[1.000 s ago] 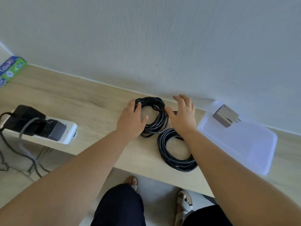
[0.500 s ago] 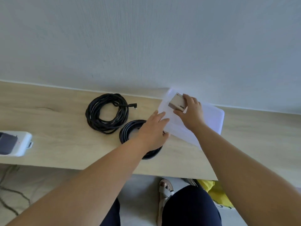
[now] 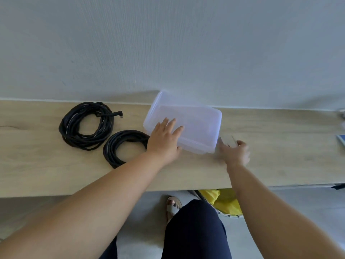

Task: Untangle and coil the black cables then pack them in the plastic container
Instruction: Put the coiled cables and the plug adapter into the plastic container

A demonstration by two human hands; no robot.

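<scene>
Our left hand lies flat on the near-left corner of the clear plastic container, fingers spread, nothing gripped; our right hand sits just off the container's near-right corner, blurred, fingers curled loosely around something pale we cannot make out, so we cannot tell how tightly it grips; the container rests lid-on on the wooden shelf, against the wall; just left of the container lies one coiled black cable, and farther left a second coil, its plug end pointing toward the container.
</scene>
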